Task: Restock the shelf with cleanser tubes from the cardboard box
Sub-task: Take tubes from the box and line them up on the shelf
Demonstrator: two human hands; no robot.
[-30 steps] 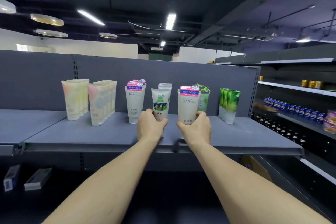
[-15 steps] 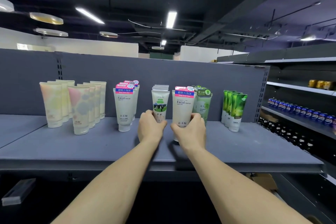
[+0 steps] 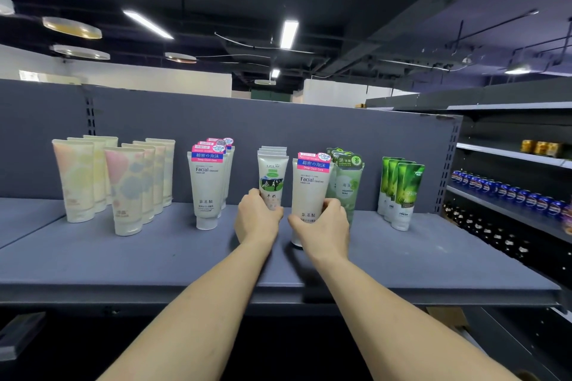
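On the grey shelf [image 3: 154, 260] my left hand [image 3: 257, 219] grips the base of a white cow-print cleanser tube [image 3: 272, 178] at the front of its row. My right hand [image 3: 323, 227] holds an upright white "Facial cleanser" tube [image 3: 311, 185] with a pink and blue label, its cap on the shelf. A row of the same tubes [image 3: 209, 182] stands to the left. Pale green seaweed tubes [image 3: 346, 182] stand just behind my right hand. The cardboard box [image 3: 445, 317] shows only as a corner below the shelf at right.
Pastel tubes [image 3: 123, 182] stand in two rows at far left and bright green tubes [image 3: 402, 189] at right. A side rack at right carries blue cans [image 3: 507, 192] and dark bottles [image 3: 483, 229]. The shelf's front edge runs across just below my forearms.
The view has closed in on the shelf and shifted right. Both hands stay on their tubes; the facial cleanser tube in my right hand has edged closer to the cow-print row.
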